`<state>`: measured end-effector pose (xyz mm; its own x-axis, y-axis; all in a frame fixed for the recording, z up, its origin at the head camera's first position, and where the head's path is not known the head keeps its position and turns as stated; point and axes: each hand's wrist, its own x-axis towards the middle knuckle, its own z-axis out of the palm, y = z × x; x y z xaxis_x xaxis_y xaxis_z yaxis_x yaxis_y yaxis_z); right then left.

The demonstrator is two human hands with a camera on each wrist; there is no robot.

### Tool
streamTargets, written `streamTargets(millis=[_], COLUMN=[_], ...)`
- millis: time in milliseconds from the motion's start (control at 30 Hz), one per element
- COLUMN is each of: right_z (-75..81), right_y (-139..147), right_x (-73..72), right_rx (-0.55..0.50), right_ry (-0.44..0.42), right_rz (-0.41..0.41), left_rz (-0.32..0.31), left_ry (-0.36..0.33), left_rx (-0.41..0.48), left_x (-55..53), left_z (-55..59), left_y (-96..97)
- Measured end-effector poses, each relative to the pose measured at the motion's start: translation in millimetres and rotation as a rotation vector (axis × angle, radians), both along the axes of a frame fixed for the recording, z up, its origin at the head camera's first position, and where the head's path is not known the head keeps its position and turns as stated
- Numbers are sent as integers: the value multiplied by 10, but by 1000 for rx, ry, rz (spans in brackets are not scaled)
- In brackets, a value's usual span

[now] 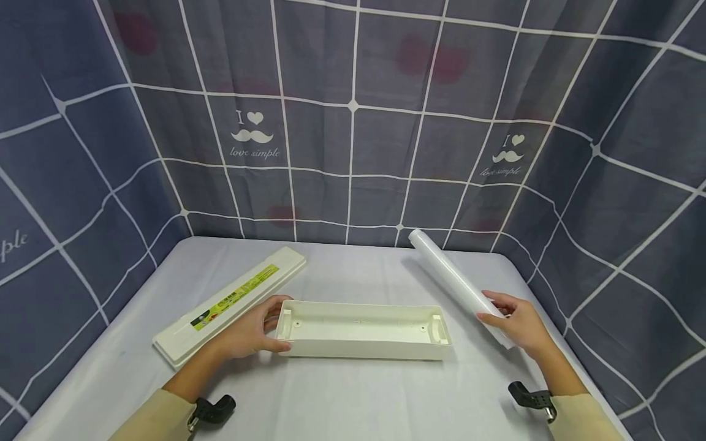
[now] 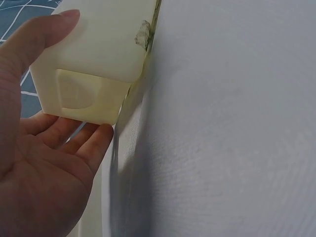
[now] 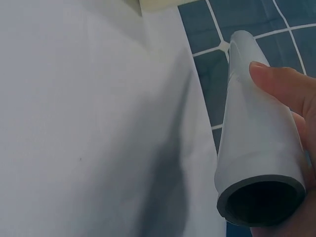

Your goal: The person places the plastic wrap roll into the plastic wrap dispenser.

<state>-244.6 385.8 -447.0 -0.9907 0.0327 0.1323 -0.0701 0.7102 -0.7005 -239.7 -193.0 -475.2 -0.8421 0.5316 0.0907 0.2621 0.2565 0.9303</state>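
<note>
A cream, open-topped long box [image 1: 364,349] stands on the table in the middle of the head view. My left hand [image 1: 256,331] grips its left end, thumb on the front wall and fingers round the back corner; the left wrist view shows the recessed end wall [image 2: 84,94] between them. My right hand [image 1: 515,324] holds a roll of clear plastic film [image 1: 449,272] near its lower end, tilted with the far end to the upper left. In the right wrist view the dark hollow core of the film roll [image 3: 261,200] faces the camera.
A cream long lid [image 1: 231,303] with a yellow-green label lies slanted at the left, beside my left forearm. White cloth covers the table [image 1: 353,398]. A dark checked curtain [image 1: 380,141] hangs behind and on both sides.
</note>
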Motion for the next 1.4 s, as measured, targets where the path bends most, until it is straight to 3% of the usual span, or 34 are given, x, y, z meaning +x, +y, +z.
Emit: streamTargets(millis=[600,1400], right_z=[275,447], right_y=[-265,-553], right_x=[-48,-87], right_rx=[-8,-98], right_ry=[19,36], right_rz=[76,211], left_rz=[-5,6], left_ry=[-14,16], left_rx=[10,-3], left_x=[17,12], left_z=[22,-6], left_y=[2,4])
